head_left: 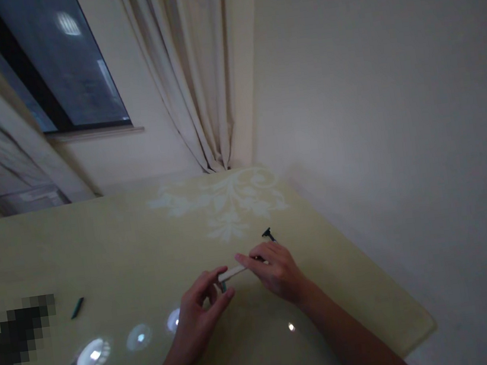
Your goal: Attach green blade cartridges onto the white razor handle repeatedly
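Note:
Between my two hands, just above the glossy table, is a thin whitish strip (pixel 234 272). My left hand (pixel 203 301) has its thumb and fingers curled around the strip's left end, where a small greenish piece (pixel 223 286) shows. The right end of the strip goes under the fingers of my right hand (pixel 275 268), which are closed on it. Just beyond my right hand lies a small black tool with a wide head (pixel 267 233); its lower part is hidden behind the hand.
The pale yellow table (pixel 325 255) has a white floral pattern. A small dark green object (pixel 77 308) lies at left, near a pixelated dark area. Curtains (pixel 196 63), a window (pixel 60 57) and a plain wall (pixel 371 100) stand behind.

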The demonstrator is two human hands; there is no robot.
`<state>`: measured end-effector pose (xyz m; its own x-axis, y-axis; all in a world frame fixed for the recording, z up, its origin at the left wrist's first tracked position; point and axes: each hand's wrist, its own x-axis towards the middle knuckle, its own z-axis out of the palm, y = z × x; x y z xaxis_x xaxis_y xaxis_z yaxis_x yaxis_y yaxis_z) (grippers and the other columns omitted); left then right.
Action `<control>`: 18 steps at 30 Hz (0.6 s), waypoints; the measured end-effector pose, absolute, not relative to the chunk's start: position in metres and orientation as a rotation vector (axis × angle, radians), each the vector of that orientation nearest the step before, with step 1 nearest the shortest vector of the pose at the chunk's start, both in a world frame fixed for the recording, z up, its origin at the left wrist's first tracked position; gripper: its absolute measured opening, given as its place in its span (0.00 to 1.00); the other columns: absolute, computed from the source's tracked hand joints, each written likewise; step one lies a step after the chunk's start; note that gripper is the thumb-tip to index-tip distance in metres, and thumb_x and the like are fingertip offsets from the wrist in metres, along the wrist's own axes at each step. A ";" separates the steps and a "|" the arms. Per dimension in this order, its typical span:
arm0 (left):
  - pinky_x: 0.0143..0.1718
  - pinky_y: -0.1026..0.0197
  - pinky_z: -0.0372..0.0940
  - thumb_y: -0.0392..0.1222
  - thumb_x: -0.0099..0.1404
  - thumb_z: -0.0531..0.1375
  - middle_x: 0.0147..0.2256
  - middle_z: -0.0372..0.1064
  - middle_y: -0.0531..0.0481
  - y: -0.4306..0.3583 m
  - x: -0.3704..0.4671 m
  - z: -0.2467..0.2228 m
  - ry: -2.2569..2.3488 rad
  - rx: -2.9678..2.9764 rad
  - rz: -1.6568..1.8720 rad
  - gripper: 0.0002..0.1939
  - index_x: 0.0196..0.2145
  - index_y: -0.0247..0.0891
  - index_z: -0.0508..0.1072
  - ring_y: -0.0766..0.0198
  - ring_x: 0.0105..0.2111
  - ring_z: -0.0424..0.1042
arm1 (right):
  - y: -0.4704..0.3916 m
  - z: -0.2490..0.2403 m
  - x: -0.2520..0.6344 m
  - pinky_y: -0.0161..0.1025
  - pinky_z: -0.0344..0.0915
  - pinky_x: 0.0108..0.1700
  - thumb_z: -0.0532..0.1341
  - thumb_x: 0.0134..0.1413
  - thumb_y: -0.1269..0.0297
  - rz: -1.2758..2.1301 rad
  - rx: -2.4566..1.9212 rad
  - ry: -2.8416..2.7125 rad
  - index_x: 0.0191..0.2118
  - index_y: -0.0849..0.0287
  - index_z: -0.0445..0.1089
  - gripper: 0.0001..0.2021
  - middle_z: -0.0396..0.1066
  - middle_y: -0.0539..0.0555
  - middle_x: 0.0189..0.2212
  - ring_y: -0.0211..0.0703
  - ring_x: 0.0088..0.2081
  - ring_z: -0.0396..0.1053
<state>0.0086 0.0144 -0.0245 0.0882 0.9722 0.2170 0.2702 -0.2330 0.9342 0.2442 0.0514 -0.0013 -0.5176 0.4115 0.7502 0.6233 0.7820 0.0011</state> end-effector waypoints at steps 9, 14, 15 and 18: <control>0.36 0.62 0.68 0.51 0.63 0.71 0.31 0.71 0.53 0.014 0.007 -0.024 1.267 1.587 1.173 0.22 0.54 0.44 0.83 0.62 0.31 0.71 | 0.050 -0.003 0.245 0.40 0.61 0.38 0.57 0.75 0.71 -0.342 -0.736 -2.208 0.58 0.57 0.77 0.15 0.75 0.53 0.33 0.41 0.35 0.69; 0.35 0.62 0.68 0.52 0.63 0.71 0.34 0.74 0.51 0.011 0.007 -0.024 1.242 1.583 1.169 0.22 0.54 0.44 0.83 0.62 0.31 0.71 | 0.047 -0.002 0.242 0.40 0.61 0.37 0.57 0.76 0.70 -0.323 -0.727 -2.202 0.55 0.57 0.78 0.13 0.74 0.53 0.33 0.41 0.34 0.68; 0.36 0.62 0.68 0.52 0.63 0.71 0.36 0.75 0.50 0.010 0.007 -0.024 1.232 1.579 1.164 0.22 0.53 0.44 0.83 0.61 0.32 0.72 | 0.047 -0.002 0.241 0.40 0.61 0.37 0.57 0.76 0.70 -0.320 -0.710 -2.217 0.55 0.57 0.78 0.13 0.75 0.53 0.33 0.41 0.34 0.68; 0.38 0.60 0.69 0.52 0.64 0.70 0.35 0.74 0.50 0.010 0.007 -0.024 1.243 1.582 1.153 0.22 0.54 0.44 0.82 0.60 0.33 0.73 | 0.048 0.000 0.244 0.40 0.62 0.38 0.57 0.75 0.72 -0.355 -0.703 -2.222 0.56 0.57 0.78 0.14 0.75 0.53 0.33 0.41 0.35 0.69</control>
